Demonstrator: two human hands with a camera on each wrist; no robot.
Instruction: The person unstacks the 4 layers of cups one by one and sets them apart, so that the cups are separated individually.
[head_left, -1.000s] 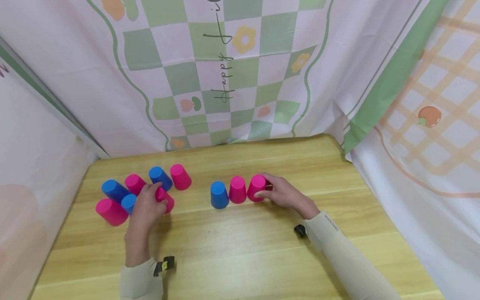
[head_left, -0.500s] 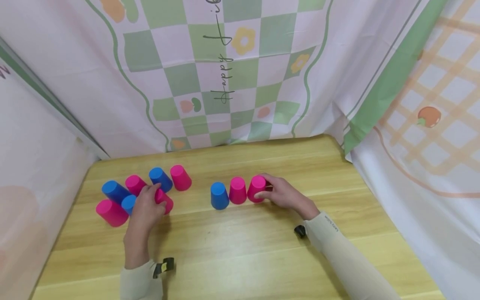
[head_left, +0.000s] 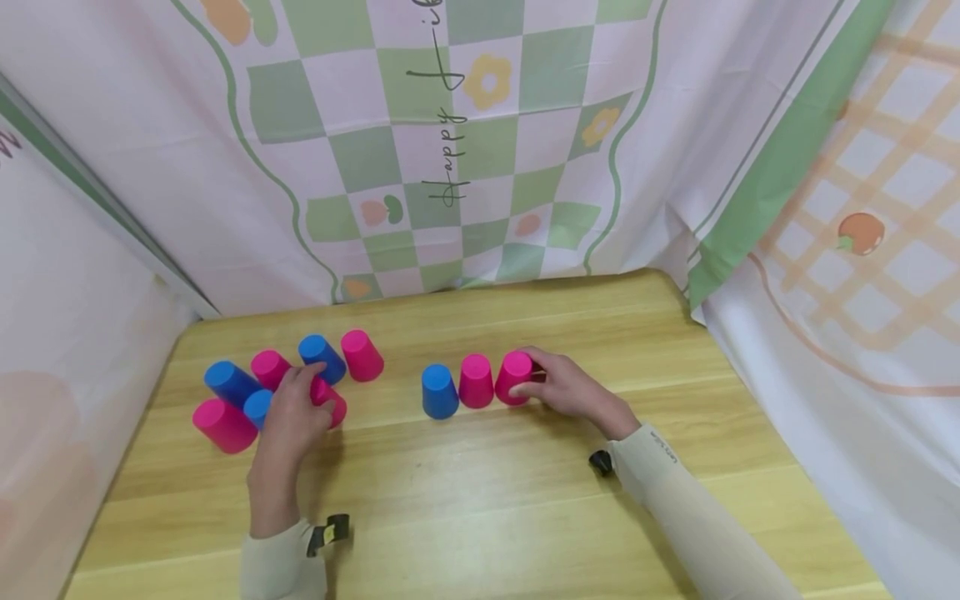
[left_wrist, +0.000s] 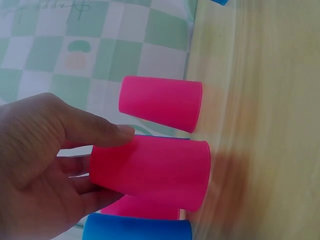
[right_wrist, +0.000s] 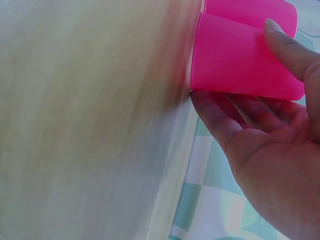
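Note:
My left hand (head_left: 294, 412) grips an upside-down pink cup (left_wrist: 155, 172) at the near right of the left-hand group, thumb on one side and fingers on the other. Beside that hand stand a small blue cup (head_left: 257, 406), partly covered by it, and a pink cup (head_left: 271, 368) behind. On the right, my right hand (head_left: 566, 385) holds the end pink cup (head_left: 513, 379) of a short row, its thumb on the near side in the right wrist view (right_wrist: 245, 60). To the left, that row continues with a pink cup (head_left: 476, 382) and a blue cup (head_left: 439, 392).
Around the left hand stand more inverted cups: a pink cup (head_left: 225, 426), a blue cup (head_left: 231, 382), another blue cup (head_left: 322, 358) and a pink cup (head_left: 362, 356). Patterned cloth (head_left: 480, 167) hangs along the back and sides of the wooden table (head_left: 465, 517).

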